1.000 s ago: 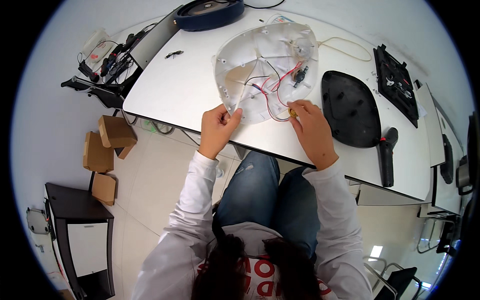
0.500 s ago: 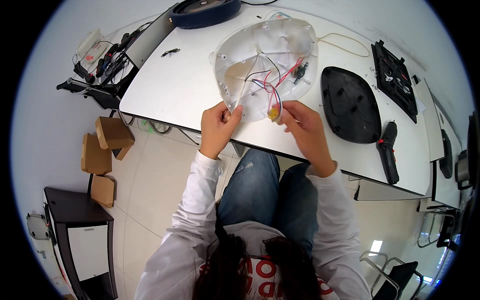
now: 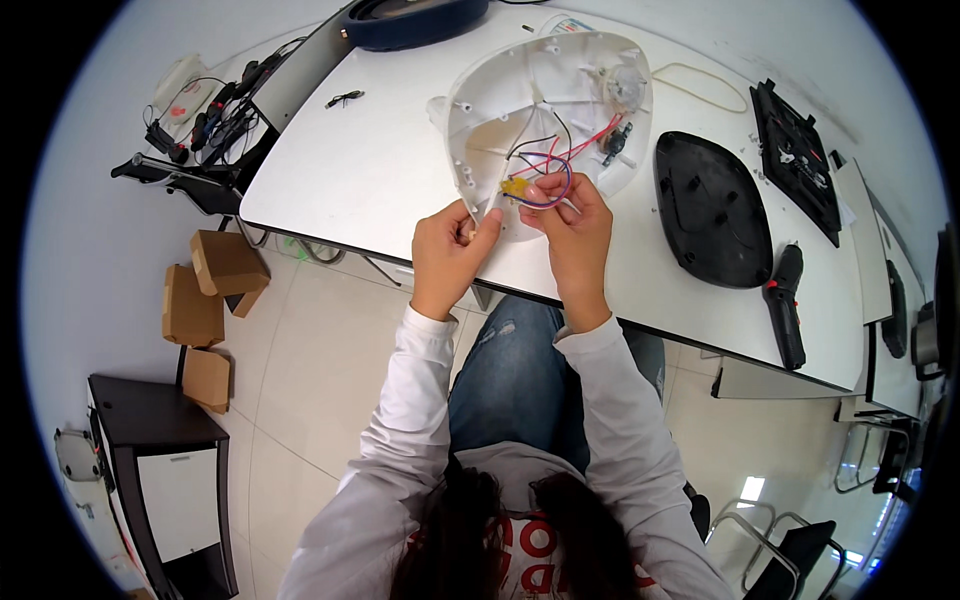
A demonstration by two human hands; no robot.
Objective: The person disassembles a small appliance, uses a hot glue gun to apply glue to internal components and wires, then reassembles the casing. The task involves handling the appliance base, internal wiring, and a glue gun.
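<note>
A white plastic shell is held tilted at the table's near edge, its hollow, ribbed inside facing me. My left hand is closed on the shell's near-left rim, thumb inside. Between the fingertips of my right hand is a small yellow wired part, over the lower inside of the shell. Red, black and blue wires loop from it across the shell. A small black component sits at the shell's right inner wall. My fingers hide part of the yellow piece.
Right of the shell lie a black plastic cover, a cordless screwdriver and an open black tool case. A cream cord loop is behind. At the back left are a dark blue round object and a short black cable.
My right hand has moved left and away from me, carrying the yellow part from the near rim into the shell. The shell and my left hand have shifted slightly right.
</note>
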